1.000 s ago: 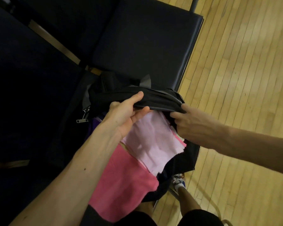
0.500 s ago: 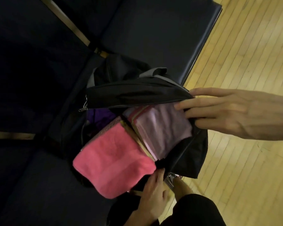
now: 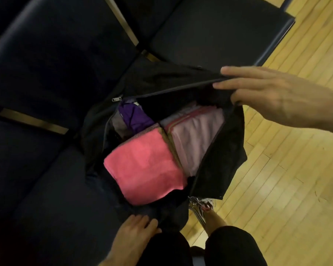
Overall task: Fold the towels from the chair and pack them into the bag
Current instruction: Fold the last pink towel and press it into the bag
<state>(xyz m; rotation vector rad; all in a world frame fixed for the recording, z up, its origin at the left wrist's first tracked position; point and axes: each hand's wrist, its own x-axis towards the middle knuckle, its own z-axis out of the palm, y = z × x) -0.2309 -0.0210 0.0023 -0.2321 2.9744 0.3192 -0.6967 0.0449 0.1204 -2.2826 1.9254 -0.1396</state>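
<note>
Now the left hand [image 3: 135, 233] is resting loose fingers on the near edge of the bag [image 3: 217, 169], having left its top, while the right hand [image 3: 273, 96] is pinching the rim open. Both folded towels [image 3: 144, 166] are sitting inside, so packing is looking nearly done.

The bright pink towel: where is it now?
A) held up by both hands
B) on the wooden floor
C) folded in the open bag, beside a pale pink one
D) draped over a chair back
C: the bright pink towel lies folded inside the bag, beside the pale pink towel.
</note>
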